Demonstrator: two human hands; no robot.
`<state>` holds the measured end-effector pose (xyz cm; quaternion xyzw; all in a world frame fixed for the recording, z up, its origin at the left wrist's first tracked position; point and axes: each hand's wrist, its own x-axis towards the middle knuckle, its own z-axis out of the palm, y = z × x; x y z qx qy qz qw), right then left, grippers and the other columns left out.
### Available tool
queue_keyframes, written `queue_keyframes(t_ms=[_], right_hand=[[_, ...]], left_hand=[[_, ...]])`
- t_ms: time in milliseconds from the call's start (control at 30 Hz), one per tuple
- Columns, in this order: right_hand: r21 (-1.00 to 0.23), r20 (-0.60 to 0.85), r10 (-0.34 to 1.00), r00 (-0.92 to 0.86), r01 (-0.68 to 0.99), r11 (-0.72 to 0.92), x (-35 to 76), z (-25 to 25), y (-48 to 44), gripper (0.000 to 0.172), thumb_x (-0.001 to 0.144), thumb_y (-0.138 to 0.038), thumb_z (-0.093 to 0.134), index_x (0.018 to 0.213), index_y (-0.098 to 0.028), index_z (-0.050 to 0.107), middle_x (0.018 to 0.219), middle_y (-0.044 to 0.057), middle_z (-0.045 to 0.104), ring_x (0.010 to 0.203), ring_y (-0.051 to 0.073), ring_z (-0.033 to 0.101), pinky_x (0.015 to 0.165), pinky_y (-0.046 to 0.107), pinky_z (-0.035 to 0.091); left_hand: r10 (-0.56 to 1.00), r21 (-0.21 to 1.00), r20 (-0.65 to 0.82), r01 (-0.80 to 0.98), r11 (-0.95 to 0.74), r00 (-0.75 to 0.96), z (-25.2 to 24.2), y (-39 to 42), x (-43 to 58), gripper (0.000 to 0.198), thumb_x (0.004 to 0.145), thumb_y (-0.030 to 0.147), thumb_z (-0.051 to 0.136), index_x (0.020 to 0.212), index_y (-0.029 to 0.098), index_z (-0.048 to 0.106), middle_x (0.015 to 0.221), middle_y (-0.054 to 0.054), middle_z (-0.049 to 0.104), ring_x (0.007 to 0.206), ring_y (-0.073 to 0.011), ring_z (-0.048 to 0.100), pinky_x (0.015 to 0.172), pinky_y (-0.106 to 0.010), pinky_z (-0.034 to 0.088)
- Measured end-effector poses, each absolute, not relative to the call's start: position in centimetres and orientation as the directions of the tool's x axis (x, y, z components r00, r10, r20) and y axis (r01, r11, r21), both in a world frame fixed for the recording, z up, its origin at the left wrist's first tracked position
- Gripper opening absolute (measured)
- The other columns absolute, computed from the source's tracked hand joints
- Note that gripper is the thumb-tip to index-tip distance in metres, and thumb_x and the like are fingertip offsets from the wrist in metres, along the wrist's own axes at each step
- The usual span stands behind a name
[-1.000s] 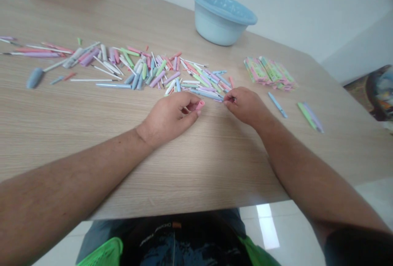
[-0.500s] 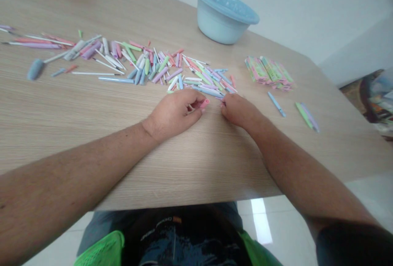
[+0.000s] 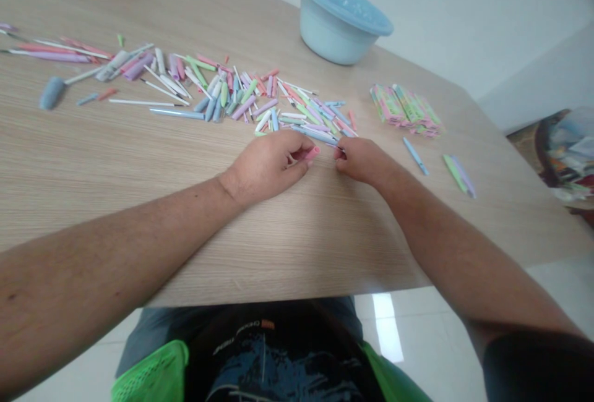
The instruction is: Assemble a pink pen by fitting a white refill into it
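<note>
My left hand (image 3: 273,164) is closed on a pink pen barrel (image 3: 312,154), its open round end facing right. Just to the right, my right hand (image 3: 359,159) has its fingers pinched at the near edge of a heap of pen parts (image 3: 260,99). A thin tip shows at those fingers, but I cannot make out what it belongs to. The heap holds barrels, caps and slim white refills (image 3: 143,103) in pink, green, blue, purple and white. A light blue barrel (image 3: 320,136) lies just beyond both hands.
A light blue basin (image 3: 336,34) stands at the back by the wall. Several green-and-pink packets (image 3: 406,108) lie to the right. Nearer are a blue pen (image 3: 415,156) and a green and purple pair of pens (image 3: 458,175). A grey-blue brush-like object (image 3: 52,93) lies at left.
The view has shifted slightly. My left hand still holds the pink barrel, now slightly closer to my right hand. My right hand stays pinched at the heap's edge.
</note>
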<state>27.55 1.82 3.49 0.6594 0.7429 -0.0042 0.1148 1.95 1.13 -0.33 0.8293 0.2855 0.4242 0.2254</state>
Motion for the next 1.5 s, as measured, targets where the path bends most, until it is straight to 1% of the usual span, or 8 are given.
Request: queue_keyframes(t_ms=[467, 667, 867, 1000, 1133, 1233, 1367, 1500], right_hand=[[0.178, -0.157, 0.953, -0.258, 0.942, 0.284, 27.5, 3.4, 2.1, 0.016, 0.089, -0.014, 0.065, 0.096, -0.019, 0.078, 0.105, 0.015, 0.085, 0.098, 0.031, 0.077, 0.080, 0.036, 0.048], [0.127, -0.156, 0.964, -0.215, 0.963, 0.236, 27.4, 3.0, 2.0, 0.027, 0.089, -0.013, 0.067, 0.114, -0.018, 0.075, 0.111, 0.015, 0.084, 0.097, 0.030, 0.076, 0.080, 0.035, 0.048], [-0.030, -0.085, 0.980, -0.179, 0.984, 0.177, 27.9, 2.1, 1.4, 0.040, 0.085, -0.011, 0.067, 0.125, -0.017, 0.067, 0.114, 0.016, 0.082, 0.092, 0.028, 0.072, 0.076, 0.034, 0.046], [-0.145, -0.058, 0.985, -0.162, 0.978, 0.152, 28.2, 2.3, 0.8, 0.040, 0.084, -0.011, 0.063, 0.123, -0.020, 0.062, 0.094, 0.007, 0.076, 0.078, 0.024, 0.064, 0.071, 0.034, 0.043], [-0.369, 0.052, 0.974, -0.222, 0.902, 0.225, 27.6, 3.2, -0.1, 0.033, 0.083, -0.016, 0.061, 0.113, -0.025, 0.054, 0.082, -0.002, 0.064, 0.072, 0.021, 0.058, 0.071, 0.033, 0.043], [-0.513, 0.125, 0.946, -0.299, 0.797, 0.320, 26.3, 4.0, -1.0, 0.033, 0.082, -0.017, 0.060, 0.112, -0.028, 0.048, 0.080, -0.005, 0.058, 0.073, 0.020, 0.057, 0.073, 0.034, 0.044], [-0.573, 0.160, 0.912, -0.377, 0.717, 0.397, 24.4, 4.6, -1.9, 0.033, 0.083, -0.018, 0.058, 0.112, -0.029, 0.047, 0.084, -0.004, 0.057, 0.074, 0.019, 0.056, 0.074, 0.035, 0.044], [-0.557, 0.149, 0.903, -0.403, 0.720, 0.413, 23.3, 4.9, -2.3, 0.031, 0.086, -0.020, 0.057, 0.115, -0.028, 0.049, 0.087, -0.003, 0.059, 0.076, 0.019, 0.056, 0.074, 0.035, 0.043]], left_hand=[[0.674, 0.614, 0.542, 0.312, -0.726, 0.502, -0.3, 1.1, 2.1, 0.019, 0.104, 0.036, 0.065, 0.101, 0.021, 0.076, 0.091, -0.004, 0.077, 0.085, -0.0213, 0.072, 0.077, -0.034, 0.054], [0.664, 0.610, 0.537, 0.304, -0.732, 0.520, -0.3, 1.2, 2.0, 0.018, 0.103, 0.035, 0.064, 0.100, 0.021, 0.075, 0.091, -0.004, 0.076, 0.084, -0.0214, 0.072, 0.076, -0.034, 0.052], [0.668, 0.609, 0.524, 0.316, -0.727, 0.528, -0.2, 1.2, 2.1, 0.015, 0.100, 0.032, 0.065, 0.103, 0.021, 0.076, 0.092, -0.004, 0.077, 0.086, -0.0217, 0.073, 0.077, -0.034, 0.053], [0.695, 0.654, 0.515, 0.295, -0.697, 0.501, -0.5, 1.1, 2.1, 0.013, 0.099, 0.031, 0.065, 0.099, 0.021, 0.073, 0.091, -0.003, 0.075, 0.084, -0.0215, 0.072, 0.075, -0.034, 0.053], [0.731, 0.704, 0.478, 0.285, -0.650, 0.487, -0.6, 1.3, 2.0, 0.004, 0.093, 0.024, 0.064, 0.096, 0.022, 0.066, 0.089, -0.002, 0.073, 0.082, -0.0212, 0.069, 0.074, -0.035, 0.053], [0.755, 0.733, 0.437, 0.292, -0.614, 0.489, -0.5, 1.6, 1.9, 0.006, 0.091, 0.018, 0.058, 0.091, 0.023, 0.059, 0.089, -0.002, 0.072, 0.083, -0.0210, 0.067, 0.080, -0.036, 0.054], [0.755, 0.757, 0.438, 0.252, -0.602, 0.488, -0.4, 1.9, 1.7, 0.010, 0.089, 0.015, 0.052, 0.092, 0.024, 0.055, 0.093, -0.002, 0.070, 0.092, -0.0212, 0.067, 0.089, -0.037, 0.055], [0.748, 0.753, 0.424, 0.260, -0.604, 0.510, -0.4, 1.5, 1.8, 0.008, 0.094, 0.026, 0.058, 0.101, 0.023, 0.061, 0.090, 0.000, 0.068, 0.085, -0.0211, 0.065, 0.080, -0.036, 0.052]])
